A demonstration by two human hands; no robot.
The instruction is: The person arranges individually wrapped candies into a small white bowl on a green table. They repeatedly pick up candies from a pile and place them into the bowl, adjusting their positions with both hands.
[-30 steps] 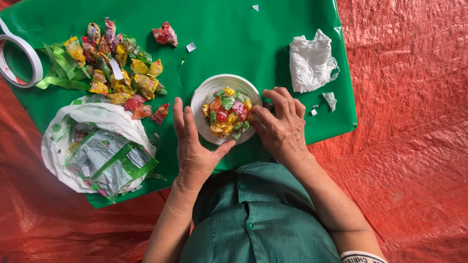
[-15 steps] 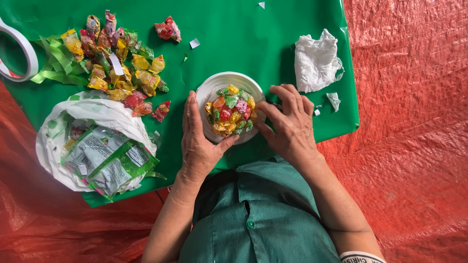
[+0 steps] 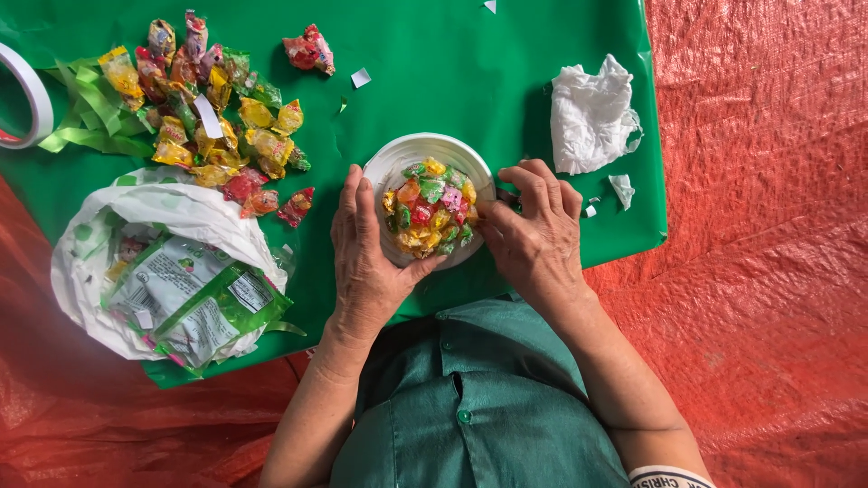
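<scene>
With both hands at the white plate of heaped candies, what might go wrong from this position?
1. The wrapped candies are heaped high on the small white plate; a push from the left hand or right hand may spill some.
2. The plate sits on a glossy green sheet, so it might slide.
3. The open white bag of packets lies near the left forearm and could be knocked.

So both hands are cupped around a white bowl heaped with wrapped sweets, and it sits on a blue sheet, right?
Not quite: the head view shows the sheet is green, not blue. The rest holds: the left hand and right hand flank the white bowl heaped with wrapped sweets.
</scene>
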